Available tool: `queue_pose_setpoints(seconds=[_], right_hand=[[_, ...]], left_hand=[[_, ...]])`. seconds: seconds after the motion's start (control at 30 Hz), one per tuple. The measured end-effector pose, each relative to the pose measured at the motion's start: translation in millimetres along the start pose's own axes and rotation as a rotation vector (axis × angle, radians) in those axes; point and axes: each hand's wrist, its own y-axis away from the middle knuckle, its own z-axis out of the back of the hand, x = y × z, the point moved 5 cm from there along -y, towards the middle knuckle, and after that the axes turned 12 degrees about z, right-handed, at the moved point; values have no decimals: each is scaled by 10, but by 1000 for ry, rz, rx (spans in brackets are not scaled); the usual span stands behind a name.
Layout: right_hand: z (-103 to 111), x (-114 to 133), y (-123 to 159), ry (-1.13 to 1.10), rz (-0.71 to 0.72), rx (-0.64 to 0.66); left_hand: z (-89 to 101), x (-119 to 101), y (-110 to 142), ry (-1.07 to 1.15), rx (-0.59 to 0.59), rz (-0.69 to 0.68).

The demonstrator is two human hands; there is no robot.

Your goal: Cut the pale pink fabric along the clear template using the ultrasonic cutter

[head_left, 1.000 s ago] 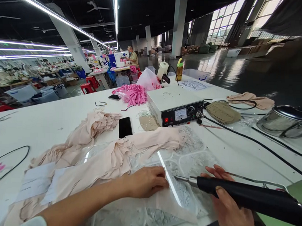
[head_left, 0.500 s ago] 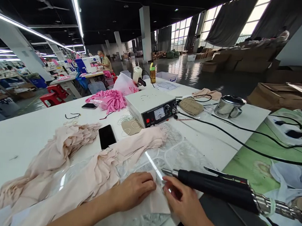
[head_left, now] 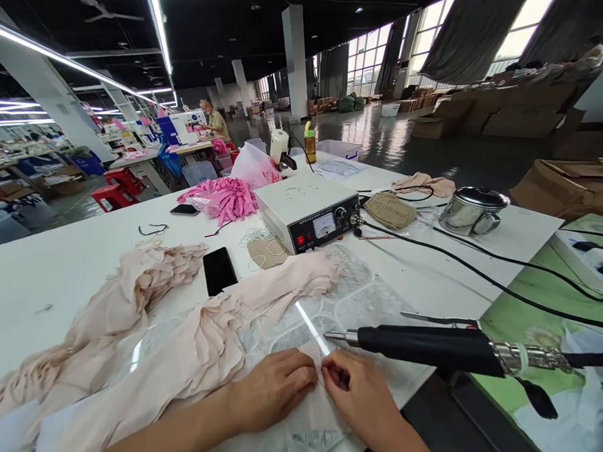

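My left hand (head_left: 273,387) and my right hand (head_left: 361,400) meet fingertip to fingertip on a small beige fabric piece (head_left: 318,413). Both hands are closed and pinch its upper edge. The piece lies on a scratched clear plate (head_left: 378,302) at the table's near edge. Just above my right hand, a black-handled cutting tool (head_left: 426,341) with a metal tip lies level, apart from the hand. Its cable runs off to the right. A long pile of beige fabric pieces (head_left: 196,348) stretches to the left of my left hand.
A white control box (head_left: 307,209) with a dial stands behind the plate, with a black cable (head_left: 479,274) running from it. A black phone (head_left: 219,270), pink fabric (head_left: 223,199), a steel pot (head_left: 469,212) and a bottle (head_left: 310,141) are on the white table (head_left: 54,268). A person works far back.
My right hand has let go of the black cutting tool and moved left to the fabric piece, meeting my left hand. The tool now lies to the right.
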Motion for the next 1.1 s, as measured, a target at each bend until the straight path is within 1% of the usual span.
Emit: queue_pose_setpoints(seconds=[0.13, 0.23, 0.33, 0.4, 0.5, 0.6, 0.7, 0.83, 0.97, 1.1], right_hand=[[87, 40, 79, 41, 100, -61], [157, 97, 208, 80, 244, -115], [192, 133, 359, 106, 399, -118], [205, 126, 447, 124, 461, -107], [216, 83, 542, 149, 486, -86], [207, 56, 603, 155, 473, -71], [171, 74, 638, 178, 477, -59], [99, 113, 667, 249, 570, -9], [75, 42, 710, 280, 578, 4], [64, -5, 787, 287, 579, -6]], left_hand=[[-3, -46, 39, -48, -37, -50], [-26, -55, 84, -142, -50, -81], [-43, -45, 117, -175, -69, -92], [-52, -39, 127, -188, -78, -84], [-64, -35, 136, -217, -75, -55], [-66, -37, 151, -236, -86, -34], [-74, -35, 163, -228, -92, -50], [-109, -6, 151, -231, -36, -47], [-112, 10, 124, -263, 23, 18], [-73, -22, 96, -282, 31, 31]])
